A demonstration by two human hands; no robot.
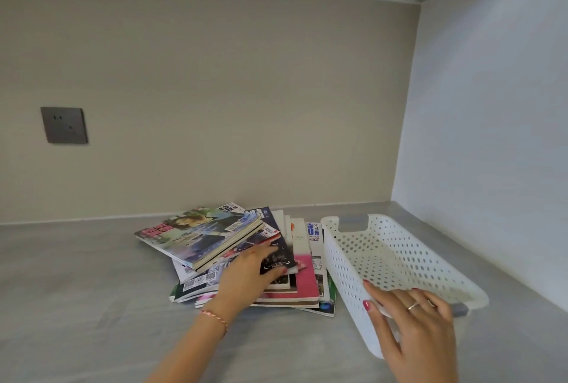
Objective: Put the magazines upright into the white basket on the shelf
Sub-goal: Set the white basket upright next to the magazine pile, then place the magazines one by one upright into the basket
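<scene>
Reaching across the grey shelf (76, 275), the person has both hands at work. The left hand (246, 275) lies on a loose, fanned pile of magazines (304, 278), fingers stretched forward over a dark cover, with the thumb along the near edge of that cover. From where I stand it looks as if the thumb is tucked just under the edge, but the blur there is too heavy to be sure; the fingers themselves are fairly straight and pressing rather than clenched. A thin red-and-gold bracelet (215, 318) circles that wrist.

The pile lies flat on the shelf, near the back wall (215, 90), its covers slewed at different angles. On its left part a few thicker issues (199, 235) sit askew on top, tilted up at one side.

Just beside the pile on its right stands the white basket (393, 253), perforated all over, with a handle cut-out in its far end. It holds no magazines. It seems tipped, its left long wall touching or nearly touching the right edge of the pile. The right hand (415, 321) grasps the near end of the basket: thumb on the outside of the left wall, fingers curled over the rim. A ring (413, 306) shows on one finger, and the nails are painted red.

A dark wall socket (64, 125) sits on the back wall, well to the left. A pale side wall (491, 106) closes the shelf on the right.
</scene>
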